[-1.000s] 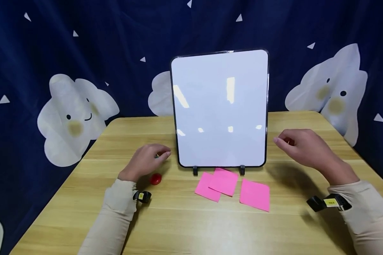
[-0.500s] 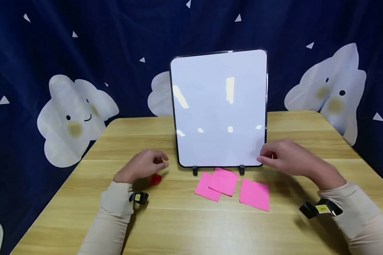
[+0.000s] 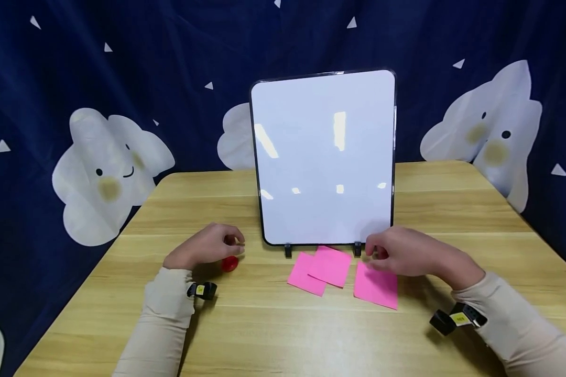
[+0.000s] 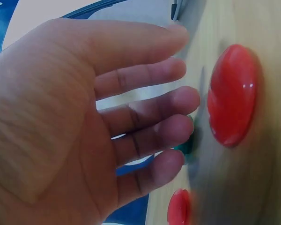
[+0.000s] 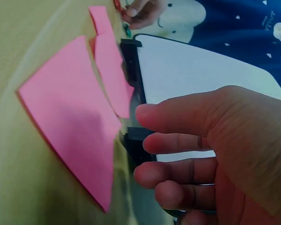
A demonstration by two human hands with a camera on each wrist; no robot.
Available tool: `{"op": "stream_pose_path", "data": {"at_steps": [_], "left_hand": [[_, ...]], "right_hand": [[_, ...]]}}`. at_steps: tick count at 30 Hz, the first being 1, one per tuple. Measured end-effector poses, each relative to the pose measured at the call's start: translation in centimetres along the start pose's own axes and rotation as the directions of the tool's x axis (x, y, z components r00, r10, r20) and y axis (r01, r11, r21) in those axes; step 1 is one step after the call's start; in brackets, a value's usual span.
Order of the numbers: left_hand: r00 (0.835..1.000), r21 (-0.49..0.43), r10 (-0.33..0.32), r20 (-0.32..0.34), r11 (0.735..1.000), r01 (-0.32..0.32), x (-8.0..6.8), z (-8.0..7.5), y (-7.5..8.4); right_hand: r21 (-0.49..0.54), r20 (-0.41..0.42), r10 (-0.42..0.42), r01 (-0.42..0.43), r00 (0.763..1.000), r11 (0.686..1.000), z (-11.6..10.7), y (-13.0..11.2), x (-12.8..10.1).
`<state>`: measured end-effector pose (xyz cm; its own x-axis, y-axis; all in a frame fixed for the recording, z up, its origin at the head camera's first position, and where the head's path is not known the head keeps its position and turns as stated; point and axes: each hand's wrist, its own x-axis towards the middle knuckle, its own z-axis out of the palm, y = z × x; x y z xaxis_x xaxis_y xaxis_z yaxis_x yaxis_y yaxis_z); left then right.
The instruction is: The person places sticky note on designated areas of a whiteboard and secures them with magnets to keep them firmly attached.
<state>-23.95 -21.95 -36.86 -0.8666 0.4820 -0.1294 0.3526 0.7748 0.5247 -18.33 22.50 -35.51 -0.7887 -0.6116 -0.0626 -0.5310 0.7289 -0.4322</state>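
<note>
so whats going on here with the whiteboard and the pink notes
A person sits at a wooden table facing a blank whiteboard propped upright on its stand. Their right hand hovers over the rightmost pink sticky note, fingers relaxed, holding nothing. Two more overlapping pink notes lie in front of the board. The left hand rests open beside small red magnets, with a green one near its fingertips.

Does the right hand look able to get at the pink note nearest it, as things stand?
Probably yes. The right hand hovers open just above the rightmost pink note, which lies flat on the table with nothing over it. The whiteboard stands behind, clear of the path.
</note>
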Motion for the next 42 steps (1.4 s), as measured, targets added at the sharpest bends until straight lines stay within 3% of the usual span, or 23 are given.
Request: {"op": "stream_pose_path", "data": {"at_steps": [11,17,23,33,42], "left_hand": [[0.999,-0.034,-0.025,0.032,0.999,0.026,-0.7,-0.7,-0.6],[0.990,-0.043,-0.104,0.099,0.993,0.108,-1.1,-1.0,-0.2],[0.981,-0.060,-0.142,0.129,0.987,0.151,-1.3,-1.0,0.0],[0.977,-0.095,-0.133,0.169,0.984,0.151,-1.4,-0.9,-0.2],[0.973,-0.058,-0.132,0.190,0.988,0.145,-1.3,-0.8,-0.1]], "right_hand": [[-0.016,0.016,-0.046,0.046,0.999,0.999,1.1,-0.1,0.4],[0.028,0.049,-0.027,0.025,0.998,0.999,1.5,0.1,0.5],[0.024,0.050,-0.017,0.016,0.999,1.000,1.6,0.0,0.5],[0.019,0.046,-0.032,0.031,0.998,0.999,1.9,-0.1,0.7],[0.041,0.037,-0.072,0.070,0.997,0.997,2.3,0.1,1.0]]}}
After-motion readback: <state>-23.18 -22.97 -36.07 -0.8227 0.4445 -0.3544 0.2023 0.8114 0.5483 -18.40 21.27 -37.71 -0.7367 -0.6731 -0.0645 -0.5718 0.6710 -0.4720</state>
